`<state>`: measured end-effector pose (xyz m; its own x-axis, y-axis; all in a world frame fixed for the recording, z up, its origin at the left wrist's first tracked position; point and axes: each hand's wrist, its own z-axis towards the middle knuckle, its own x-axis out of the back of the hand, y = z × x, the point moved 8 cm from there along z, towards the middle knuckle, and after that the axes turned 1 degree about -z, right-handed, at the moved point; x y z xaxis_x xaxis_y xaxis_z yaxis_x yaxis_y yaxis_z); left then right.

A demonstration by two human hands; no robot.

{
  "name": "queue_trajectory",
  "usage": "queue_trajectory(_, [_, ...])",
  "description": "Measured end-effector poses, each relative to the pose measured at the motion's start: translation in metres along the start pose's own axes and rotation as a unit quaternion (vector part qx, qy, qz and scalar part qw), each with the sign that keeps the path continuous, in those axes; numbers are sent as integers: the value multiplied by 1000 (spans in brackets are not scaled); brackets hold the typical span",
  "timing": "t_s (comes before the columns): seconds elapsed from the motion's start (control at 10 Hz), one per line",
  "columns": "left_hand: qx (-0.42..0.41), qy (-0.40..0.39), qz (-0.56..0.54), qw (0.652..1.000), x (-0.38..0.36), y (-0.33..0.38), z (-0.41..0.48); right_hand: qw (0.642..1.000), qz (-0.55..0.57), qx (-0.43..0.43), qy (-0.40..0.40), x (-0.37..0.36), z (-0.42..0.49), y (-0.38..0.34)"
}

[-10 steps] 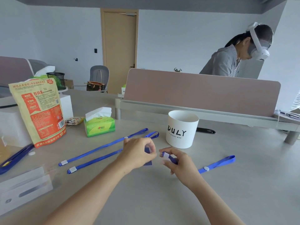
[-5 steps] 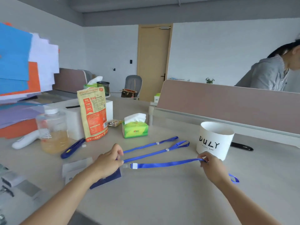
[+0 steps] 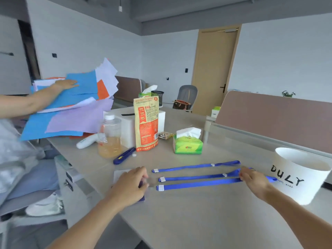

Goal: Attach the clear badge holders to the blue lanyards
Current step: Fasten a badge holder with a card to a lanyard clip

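Three blue lanyards lie side by side on the grey table. The nearest lanyard [image 3: 197,185] is stretched flat between my hands. My right hand [image 3: 253,178] pinches its loop end beside the white cup. My left hand [image 3: 131,184] is closed over a clear badge holder [image 3: 150,182] at the lanyard's white-tipped end, with a dark blue card edge showing under the palm. The middle lanyard [image 3: 194,177] and the far lanyard [image 3: 195,166] rest untouched behind it.
A white cup marked DULY [image 3: 300,175] stands at the right. A green tissue pack [image 3: 187,143], an orange pouch [image 3: 146,123], a bottle [image 3: 109,137] and a blue cutter [image 3: 124,156] sit behind. At left, another person's arm [image 3: 36,97] holds coloured paper sheets.
My hands moved apart and pulled the near lanyard out straight, then laid it flat next to the other two. My head turned left, bringing the person with the papers into view.
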<state>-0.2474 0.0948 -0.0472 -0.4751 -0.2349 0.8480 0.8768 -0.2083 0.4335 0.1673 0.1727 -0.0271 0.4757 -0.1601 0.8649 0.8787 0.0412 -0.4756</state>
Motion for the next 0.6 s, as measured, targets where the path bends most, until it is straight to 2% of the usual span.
queue_trajectory(0.1, [-82, 27, 40, 995, 1, 11, 5, 994, -92, -20, -46, -26, 13, 14])
queue_trajectory(0.2, [-91, 34, 48, 994, -2, 6, 7, 992, -111, -24, -50, -34, 18, 18])
queue_trajectory(0.4, [-116, 29, 69, 990, -11, 0, 6, 987, -163, 5, 8, -30, 29, 19])
queue_trajectory(0.5, [-111, 40, 76, 990, -7, -1, 6, 983, -181, 11, 6, -28, 30, 20])
queue_trajectory(0.6, [-111, 79, 63, 989, 7, 5, 7, 993, -55, 53, 92, -5, 24, -4])
